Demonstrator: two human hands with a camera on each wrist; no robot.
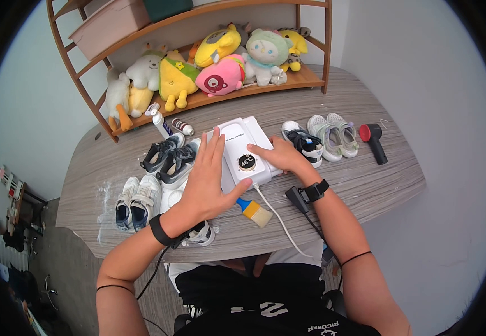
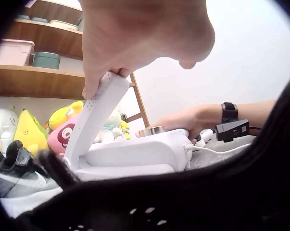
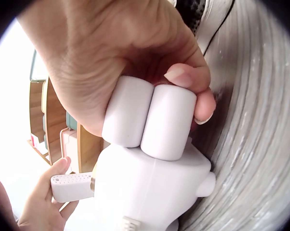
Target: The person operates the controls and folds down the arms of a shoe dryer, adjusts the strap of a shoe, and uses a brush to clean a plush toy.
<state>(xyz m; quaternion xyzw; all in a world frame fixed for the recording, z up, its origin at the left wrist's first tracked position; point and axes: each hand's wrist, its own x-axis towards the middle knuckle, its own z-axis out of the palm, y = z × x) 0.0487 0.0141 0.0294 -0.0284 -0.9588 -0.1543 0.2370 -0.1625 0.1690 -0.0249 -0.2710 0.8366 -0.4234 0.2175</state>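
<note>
A white shoe dryer (image 1: 237,147) with a round display reading 48°C lies on the table in front of the person. The left hand (image 1: 206,182) is at its left side, fingers straight and thumb spread. In the left wrist view, that hand's fingertips touch the top of a raised, perforated dryer arm (image 2: 100,113). The right hand (image 1: 288,155) grips the dryer's right side, its thumb on top near the display. From the right wrist, its curled fingers show beside two short white cylinders (image 3: 168,122) at the dryer's edge.
White sneakers (image 1: 146,197) and dark sneakers (image 1: 177,162) stand left, with more shoes (image 1: 332,137) at right. A brush (image 1: 255,213) and white cord (image 1: 279,218) lie in front. A black-and-red handheld device (image 1: 373,143) lies far right. Behind stands a shelf (image 1: 304,78) of plush toys.
</note>
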